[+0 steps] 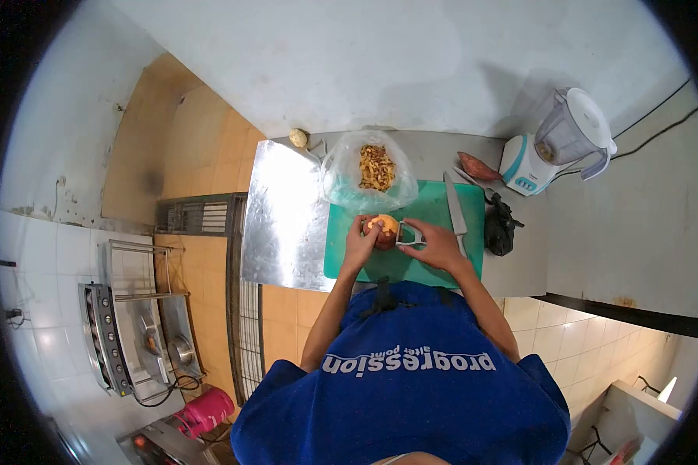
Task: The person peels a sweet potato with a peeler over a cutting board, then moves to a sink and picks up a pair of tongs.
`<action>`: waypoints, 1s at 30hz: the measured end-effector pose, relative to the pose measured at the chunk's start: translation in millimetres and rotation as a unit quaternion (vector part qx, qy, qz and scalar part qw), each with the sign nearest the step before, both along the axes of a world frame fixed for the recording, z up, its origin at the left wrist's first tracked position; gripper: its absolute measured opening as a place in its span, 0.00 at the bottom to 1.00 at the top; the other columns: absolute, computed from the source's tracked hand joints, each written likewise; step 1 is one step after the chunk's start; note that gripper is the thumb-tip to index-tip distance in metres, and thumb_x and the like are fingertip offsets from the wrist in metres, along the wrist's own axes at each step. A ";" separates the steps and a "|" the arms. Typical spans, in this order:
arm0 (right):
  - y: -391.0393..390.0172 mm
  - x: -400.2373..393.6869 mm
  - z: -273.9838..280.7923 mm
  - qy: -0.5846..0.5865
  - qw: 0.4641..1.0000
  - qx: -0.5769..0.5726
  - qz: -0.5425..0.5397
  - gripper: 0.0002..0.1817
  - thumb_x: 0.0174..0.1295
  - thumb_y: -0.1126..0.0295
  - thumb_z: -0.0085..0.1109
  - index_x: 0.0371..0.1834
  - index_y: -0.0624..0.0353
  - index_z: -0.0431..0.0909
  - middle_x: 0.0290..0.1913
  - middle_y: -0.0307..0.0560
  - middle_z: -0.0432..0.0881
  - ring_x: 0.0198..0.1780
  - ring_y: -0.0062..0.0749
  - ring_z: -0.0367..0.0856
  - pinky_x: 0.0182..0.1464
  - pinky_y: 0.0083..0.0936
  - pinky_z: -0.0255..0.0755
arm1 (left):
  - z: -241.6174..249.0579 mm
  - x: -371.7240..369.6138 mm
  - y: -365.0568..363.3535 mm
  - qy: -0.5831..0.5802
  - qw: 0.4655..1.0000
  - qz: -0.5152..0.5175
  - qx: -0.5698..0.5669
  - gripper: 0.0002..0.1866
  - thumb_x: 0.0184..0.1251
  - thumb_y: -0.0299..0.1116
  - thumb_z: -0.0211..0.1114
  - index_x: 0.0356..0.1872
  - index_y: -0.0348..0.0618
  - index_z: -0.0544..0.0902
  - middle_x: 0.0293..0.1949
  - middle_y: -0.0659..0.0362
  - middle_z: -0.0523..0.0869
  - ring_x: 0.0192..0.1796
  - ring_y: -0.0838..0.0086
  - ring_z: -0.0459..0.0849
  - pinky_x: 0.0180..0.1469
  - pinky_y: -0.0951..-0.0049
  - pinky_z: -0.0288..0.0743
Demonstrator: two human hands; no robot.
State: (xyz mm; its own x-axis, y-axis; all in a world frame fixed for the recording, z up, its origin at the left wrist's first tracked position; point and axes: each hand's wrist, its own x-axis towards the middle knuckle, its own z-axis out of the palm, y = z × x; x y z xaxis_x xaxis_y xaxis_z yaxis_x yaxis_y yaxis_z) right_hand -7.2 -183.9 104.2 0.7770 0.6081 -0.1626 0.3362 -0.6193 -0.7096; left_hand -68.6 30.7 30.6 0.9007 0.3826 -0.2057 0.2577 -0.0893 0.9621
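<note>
My left hand [358, 243] is closed around a partly peeled sweet potato [382, 237], orange flesh on its upper side and reddish-brown skin below. A peeler [402, 234] with a wide frame is gripped in my right hand [440, 247], its blade end right at the sweet potato's side. Both hands are over the green cutting board [364, 267]. Just beyond them, a clear plastic bag [341, 182] stands open with peelings [377, 168] inside. To the right of my right hand, a knife [454, 205] lies on the board, blade pointing away from me.
A whole sweet potato [478, 166] lies behind the board, beside a blender [523, 167]. A black plastic bag [501, 225] sits at the board's right edge. A small pale round item [298, 138] is at the back of the metal table [283, 225]. A pink gas cylinder [207, 411] stands lower left.
</note>
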 end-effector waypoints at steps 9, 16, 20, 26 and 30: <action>5.0 -8.9 -16.0 0.017 0.999 -0.046 0.015 0.40 0.55 0.35 0.63 0.70 0.41 0.72 0.53 0.52 0.86 0.51 0.50 0.85 0.51 0.45 0.78 | -2.1 7.1 -7.8 -0.095 0.947 0.009 0.305 0.15 0.70 0.39 0.65 0.48 0.37 0.82 0.41 0.50 0.88 0.41 0.67 0.86 0.46 0.69 0.79; 21.4 -8.4 -14.7 0.017 0.996 -0.085 0.000 0.42 0.54 0.35 0.64 0.72 0.38 0.69 0.54 0.52 0.85 0.52 0.53 0.85 0.53 0.51 0.77 | 0.5 11.7 -7.9 -0.066 0.997 0.034 0.030 0.09 0.69 0.28 0.58 0.43 0.34 0.83 0.36 0.51 0.88 0.37 0.66 0.87 0.44 0.66 0.80; 27.6 -15.7 -14.4 -0.018 0.997 -0.072 -0.013 0.41 0.53 0.38 0.65 0.71 0.39 0.70 0.53 0.51 0.86 0.52 0.52 0.85 0.52 0.50 0.78 | -7.7 13.3 -8.6 -0.117 0.990 0.043 0.063 0.09 0.71 0.26 0.55 0.41 0.34 0.83 0.35 0.51 0.89 0.37 0.66 0.87 0.44 0.67 0.80; 1.1 -17.9 -52.6 -0.079 0.995 -0.055 -0.024 0.38 0.52 0.41 0.67 0.68 0.38 0.74 0.54 0.48 0.86 0.48 0.45 0.87 0.48 0.45 0.80 | -17.2 17.2 -9.9 -0.129 0.987 0.074 0.067 0.11 0.75 0.29 0.54 0.42 0.34 0.84 0.39 0.53 0.89 0.37 0.73 0.84 0.43 0.70 0.78; 13.5 -17.2 -25.8 -0.006 0.997 -0.074 -0.039 0.38 0.53 0.41 0.68 0.68 0.39 0.74 0.54 0.48 0.86 0.47 0.45 0.87 0.48 0.45 0.80 | -9.1 14.4 -14.1 -0.121 0.986 0.085 0.078 0.10 0.73 0.28 0.55 0.41 0.34 0.83 0.38 0.53 0.89 0.38 0.71 0.85 0.45 0.69 0.78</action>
State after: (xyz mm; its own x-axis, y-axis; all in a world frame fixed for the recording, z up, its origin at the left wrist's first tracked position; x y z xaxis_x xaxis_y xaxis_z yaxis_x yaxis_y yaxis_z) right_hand -24.4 -170.4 78.5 0.8230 0.5166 -0.2362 0.2911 -0.7407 -0.6055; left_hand -54.3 16.6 21.5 0.8362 0.5425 0.0806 0.0460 -0.2158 0.9754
